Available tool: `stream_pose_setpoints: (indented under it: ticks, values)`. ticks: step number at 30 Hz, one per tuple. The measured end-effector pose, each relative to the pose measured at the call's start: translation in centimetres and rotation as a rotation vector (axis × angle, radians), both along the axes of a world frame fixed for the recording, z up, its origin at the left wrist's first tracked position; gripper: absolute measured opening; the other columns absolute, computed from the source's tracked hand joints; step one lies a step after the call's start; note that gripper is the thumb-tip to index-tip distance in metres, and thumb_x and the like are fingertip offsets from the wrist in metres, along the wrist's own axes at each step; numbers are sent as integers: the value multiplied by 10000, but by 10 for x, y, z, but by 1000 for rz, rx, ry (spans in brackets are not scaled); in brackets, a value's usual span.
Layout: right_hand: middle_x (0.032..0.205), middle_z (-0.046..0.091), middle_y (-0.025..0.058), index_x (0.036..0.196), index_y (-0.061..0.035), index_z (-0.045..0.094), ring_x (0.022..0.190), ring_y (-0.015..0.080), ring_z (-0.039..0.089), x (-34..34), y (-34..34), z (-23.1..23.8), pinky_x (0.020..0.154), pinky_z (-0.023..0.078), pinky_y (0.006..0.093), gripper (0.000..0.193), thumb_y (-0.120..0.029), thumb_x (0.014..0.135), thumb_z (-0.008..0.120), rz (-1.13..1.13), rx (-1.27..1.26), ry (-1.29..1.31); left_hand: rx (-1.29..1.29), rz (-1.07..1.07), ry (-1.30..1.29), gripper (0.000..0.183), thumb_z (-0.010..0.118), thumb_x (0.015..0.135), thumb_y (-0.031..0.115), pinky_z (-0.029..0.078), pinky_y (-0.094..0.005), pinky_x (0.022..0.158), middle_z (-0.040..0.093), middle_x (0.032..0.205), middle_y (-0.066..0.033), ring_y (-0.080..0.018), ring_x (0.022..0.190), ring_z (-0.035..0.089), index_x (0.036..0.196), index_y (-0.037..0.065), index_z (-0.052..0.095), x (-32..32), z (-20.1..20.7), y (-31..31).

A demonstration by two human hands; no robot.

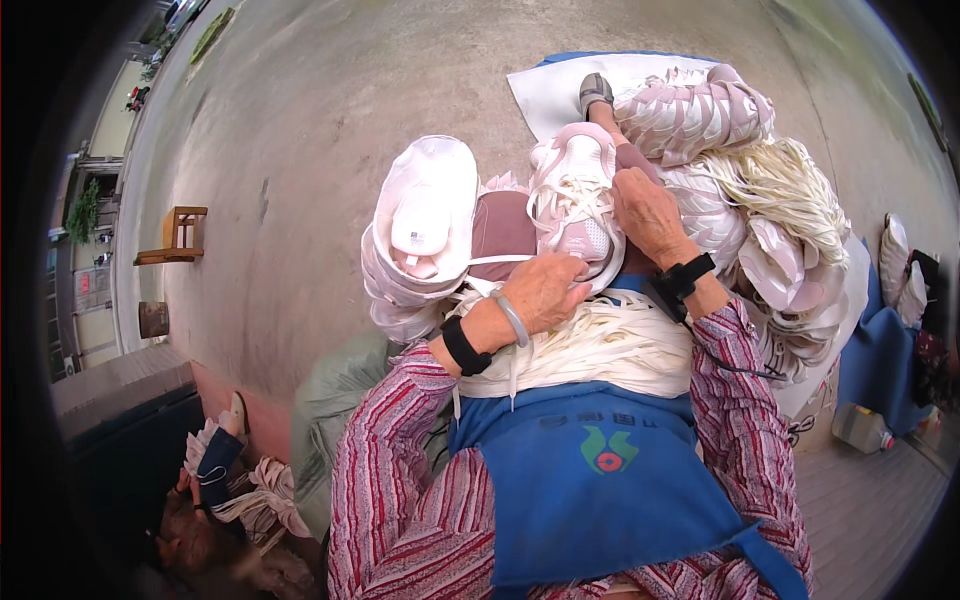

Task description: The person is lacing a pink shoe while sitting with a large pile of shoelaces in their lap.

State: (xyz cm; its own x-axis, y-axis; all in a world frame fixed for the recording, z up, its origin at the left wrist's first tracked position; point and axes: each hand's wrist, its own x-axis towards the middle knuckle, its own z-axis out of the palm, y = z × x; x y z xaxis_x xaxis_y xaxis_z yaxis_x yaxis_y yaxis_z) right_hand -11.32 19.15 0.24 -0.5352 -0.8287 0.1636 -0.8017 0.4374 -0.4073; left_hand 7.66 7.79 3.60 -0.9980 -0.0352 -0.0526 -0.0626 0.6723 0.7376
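Note:
A pink and white shoe upper [574, 190], threaded with a cream shoelace [577, 208], rests over my lap. My left hand [540, 293] is closed at its near end, fingers curled and fingertips against the upper. At the right edge my right hand [652, 215] pinches the lace, its fingertips partly hidden. From there a loop of lace curves down toward the left hand. A thick bundle of cream laces [590, 345] lies across my lap over the blue apron [590, 500]. Just to the left stands a stack of white shoe uppers [415, 215].
Stacked pink-white uppers [700, 115] and another hank of laces [790, 190] are piled at the right, above a white sheet [540, 95]. A green sack [335, 420] sits left of my lap. Another person's hand [185, 485] shows lower left; a wooden chair [180, 235] stands farther off.

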Motion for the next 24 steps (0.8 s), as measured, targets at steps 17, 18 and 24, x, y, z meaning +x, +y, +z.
stream_pose_setpoints:
  ticks: [17, 18, 24]
  values:
    - [1116, 601, 126, 1240, 62, 504, 926, 184, 612, 31, 48, -24, 811, 497, 286, 448, -312, 995, 470, -353, -498, -1068, -66, 77, -278, 474, 635, 763, 418, 511, -453, 731, 656, 801, -262, -401, 789, 656, 803, -52, 681, -24, -13, 32]
    - [1142, 589, 121, 1266, 59, 489, 936, 179, 614, 29, 50, -24, 830, 504, 278, 467, -325, 1001, 468, -399, -578, -1170, -47, 125, -277, 478, 628, 763, 428, 510, -449, 731, 658, 806, -258, -401, 786, 654, 798, -45, 687, -24, -9, 29]
    - [1013, 645, 152, 1165, 12, 579, 865, 231, 625, 49, 37, -17, 795, 482, 321, 271, -124, 938, 523, -259, -369, -573, 355, 276, -172, 419, 654, 811, 381, 504, -355, 659, 687, 769, -154, -253, 692, 652, 794, -35, 701, -16, 31, -13]
